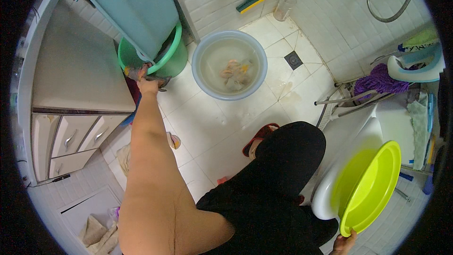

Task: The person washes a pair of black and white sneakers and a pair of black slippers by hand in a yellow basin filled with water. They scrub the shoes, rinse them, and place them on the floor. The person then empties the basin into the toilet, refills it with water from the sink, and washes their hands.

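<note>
At the rim of a green plastic tub (pixel 182 47), my left hand (pixel 147 85) reaches out and grips a dark patterned cloth (pixel 161 79). A light-blue plastic panel (pixel 138 3) stands tilted in that tub. To the right, a grey-blue round basin (pixel 229 96) on the tiled floor holds cloudy water and a bunched, pale cloth-like item (pixel 235 74). Low on the right side, my right hand (pixel 345 243) holds the rim of a yellow-green plastic basin (pixel 371 187). That basin is tipped on its side, its inside showing nothing in it.
A white drawer cabinet (pixel 76 141) stands at left. A square floor drain (pixel 293 60), a clear container (pixel 285 7) and a floor brush (pixel 254 1) are beyond the water basin. At right are a purple mop head (pixel 380 79), metal poles (pixel 354 101) and a white fixture (pixel 324 202).
</note>
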Motion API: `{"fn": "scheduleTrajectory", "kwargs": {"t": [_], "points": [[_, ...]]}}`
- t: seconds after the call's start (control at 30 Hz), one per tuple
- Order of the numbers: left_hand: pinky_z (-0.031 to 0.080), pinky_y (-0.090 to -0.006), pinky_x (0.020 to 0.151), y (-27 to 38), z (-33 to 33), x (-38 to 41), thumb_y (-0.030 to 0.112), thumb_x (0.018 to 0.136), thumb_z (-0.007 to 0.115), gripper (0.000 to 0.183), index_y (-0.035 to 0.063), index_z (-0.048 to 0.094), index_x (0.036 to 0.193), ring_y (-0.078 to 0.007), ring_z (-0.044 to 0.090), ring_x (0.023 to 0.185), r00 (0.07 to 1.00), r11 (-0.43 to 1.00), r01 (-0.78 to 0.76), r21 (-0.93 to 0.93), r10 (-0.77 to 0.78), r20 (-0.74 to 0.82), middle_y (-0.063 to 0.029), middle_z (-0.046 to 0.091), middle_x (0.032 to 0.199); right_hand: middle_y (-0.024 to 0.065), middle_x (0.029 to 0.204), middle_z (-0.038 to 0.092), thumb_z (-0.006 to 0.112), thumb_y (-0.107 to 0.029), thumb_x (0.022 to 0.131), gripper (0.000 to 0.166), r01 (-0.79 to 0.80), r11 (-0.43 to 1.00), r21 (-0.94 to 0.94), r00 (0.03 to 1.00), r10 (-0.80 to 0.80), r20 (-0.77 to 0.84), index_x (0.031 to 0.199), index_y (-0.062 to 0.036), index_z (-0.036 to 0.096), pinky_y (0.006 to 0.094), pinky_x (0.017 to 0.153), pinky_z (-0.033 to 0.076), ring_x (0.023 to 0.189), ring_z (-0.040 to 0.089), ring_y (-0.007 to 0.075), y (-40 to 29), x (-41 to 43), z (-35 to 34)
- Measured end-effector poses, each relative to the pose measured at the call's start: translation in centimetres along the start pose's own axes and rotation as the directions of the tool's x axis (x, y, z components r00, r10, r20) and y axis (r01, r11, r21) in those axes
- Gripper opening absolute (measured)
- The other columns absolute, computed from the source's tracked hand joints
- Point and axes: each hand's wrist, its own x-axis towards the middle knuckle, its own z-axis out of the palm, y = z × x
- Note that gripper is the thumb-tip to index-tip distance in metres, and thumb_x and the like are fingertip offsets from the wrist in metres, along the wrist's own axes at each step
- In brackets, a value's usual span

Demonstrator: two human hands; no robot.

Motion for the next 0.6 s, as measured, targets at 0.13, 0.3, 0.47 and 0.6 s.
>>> {"fn": "scheduleTrajectory", "kwargs": {"t": [0.13,0.3,0.47,0.6], "points": [[0.031,-0.0384,0.104,1.4,-3.8,-2.0,0.013,0.068,0.067,0.059,-0.0037,0.047,0.121,-0.0381,0.034,0.124,0.970,0.988,-0.139,-0.066,0.122,-0.212,-0.0260,0.038,0.130,0.0174,0.110,0.059,0.066,-0.026,0.079,0.056,-0.013,1.000,-0.001,1.000,0.013,0.020,0.125,-0.0014,0.046,0.0347,0.081,0.049,0.094,0.059,0.0258,0.1,-1.1,1.4],[0.032,-0.0417,0.102,5.7,-8.4,-6.2,0.005,0.071,0.060,0.047,-0.0013,0.048,0.116,-0.0409,0.038,0.120,0.832,0.926,-0.374,0.044,0.356,-0.426,-0.0258,0.041,0.128,0.0146,0.110,0.059,0.058,-0.025,0.082,0.047,-0.043,0.999,-0.031,0.999,0.043,0.003,0.121,-0.0014,0.048,0.0371,0.082,0.048,0.097,0.058,0.0269,1.6,2.3,-2.9],[0.030,-0.0415,0.103,10.8,-10.2,-13.9,0.005,0.071,0.058,0.046,-0.0013,0.048,0.116,-0.0379,0.041,0.118,0.682,0.702,-0.703,-0.114,0.621,-0.386,-0.0217,0.043,0.127,0.0169,0.126,0.049,0.048,-0.012,0.081,0.051,0.036,0.958,0.286,0.999,-0.039,0.008,0.129,0.0014,0.037,0.0431,0.093,0.048,0.113,0.052,0.0300,2.1,-0.4,2.1],[0.031,-0.0365,0.102,16.9,-9.5,-20.5,0.003,0.078,0.056,0.047,0.0000,0.044,0.123,-0.0258,0.044,0.116,0.681,0.506,-0.717,-0.480,0.657,-0.324,-0.0130,0.045,0.126,0.0125,0.111,0.058,0.051,-0.012,0.079,0.041,0.028,0.969,0.247,0.999,-0.023,-0.025,0.118,0.0011,0.047,0.0357,0.076,0.053,0.095,0.061,0.0265,1.7,-0.3,2.2]]}}
